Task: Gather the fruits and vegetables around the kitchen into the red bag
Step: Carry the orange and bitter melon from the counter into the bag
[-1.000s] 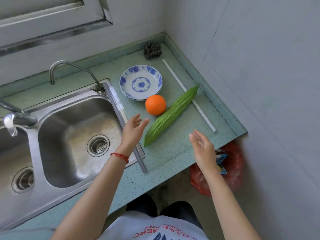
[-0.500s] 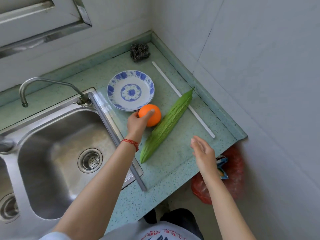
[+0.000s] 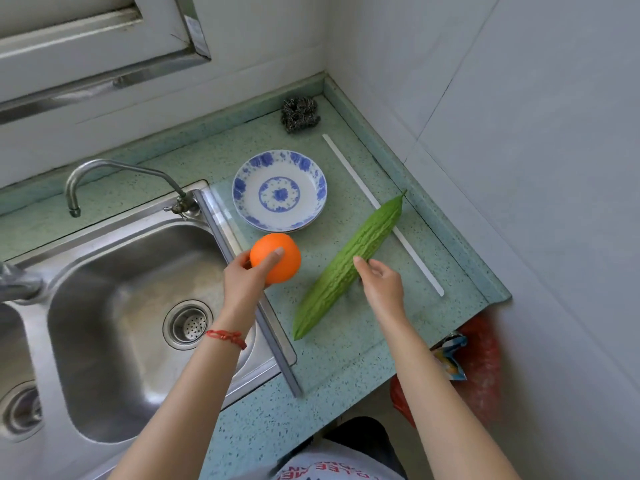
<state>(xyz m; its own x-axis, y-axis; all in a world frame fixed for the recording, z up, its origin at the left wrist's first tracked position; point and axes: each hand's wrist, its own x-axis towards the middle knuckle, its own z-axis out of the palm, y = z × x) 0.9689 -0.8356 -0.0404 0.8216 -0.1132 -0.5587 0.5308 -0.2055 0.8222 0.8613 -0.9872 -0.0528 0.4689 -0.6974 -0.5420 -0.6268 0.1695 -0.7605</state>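
Seemingly lifted: orange [image 3: 277,256] in left hand [image 3: 244,285].

Green speckled counter [image 3: 346,362], steel sink [image 3: 114,327], white walls [image 3: 519,98], window frame [image 3: 104,57].

Both arms reach forward over the sink's [image 3: 138,306] right rim.

The left hand [image 3: 247,282] — red string at the wrist — curls its fingers and thumb around the orange [image 3: 277,256], just past that rim. The right hand [image 3: 381,287], farther right of the sink, hangs palm-down, fingers loosely curled — fingertips at the bitter gourd [image 3: 349,268].
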